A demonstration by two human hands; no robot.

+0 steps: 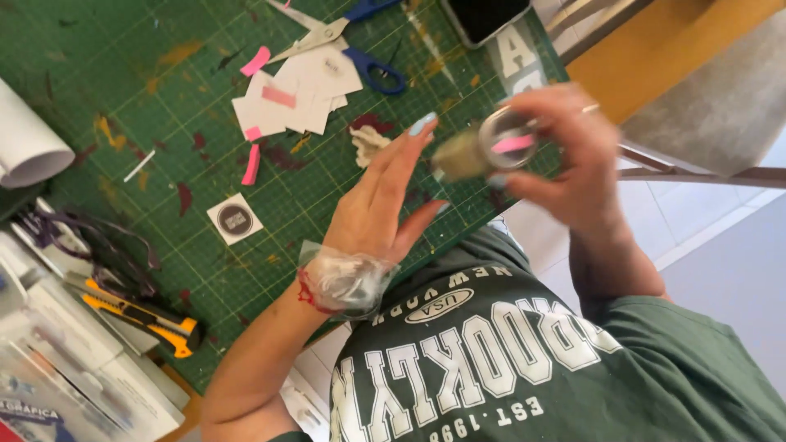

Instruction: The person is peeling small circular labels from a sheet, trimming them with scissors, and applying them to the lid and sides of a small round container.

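Up over the near edge of the green cutting mat [164,98], held clear of the clutter, apparently so both hands get room in the air. Right hand [565,155] clenched around a small clear tape roll [506,141], thumb below and fingers curled over the rim, pinching it by the edge, which leaves the hoop's middle free. Hoop face turned up toward the camera, so its axis running roughly from the mat to the head; a pink sliver showing in the ring, whether stuck on or seen through it, hard to say in the blur. Off the roll's left side, a tan stub [460,157] reaching sideways toward the other hand, long axis near level, left to right. Left hand [385,205] released, flat and fingers straight, fingertips just beside that stub; touching it or not, impossible to tell. Probably spread as a surface to lay tape against. Crumpled clear wrap [344,282] banded around the left wrist. Down on the mat, well apart from the hands: blue-handled scissors [360,41], white paper scraps [303,90], pink strips [250,164], a round dark sticker [235,218] and an orange utility knife [143,315] at the mat's left edge.
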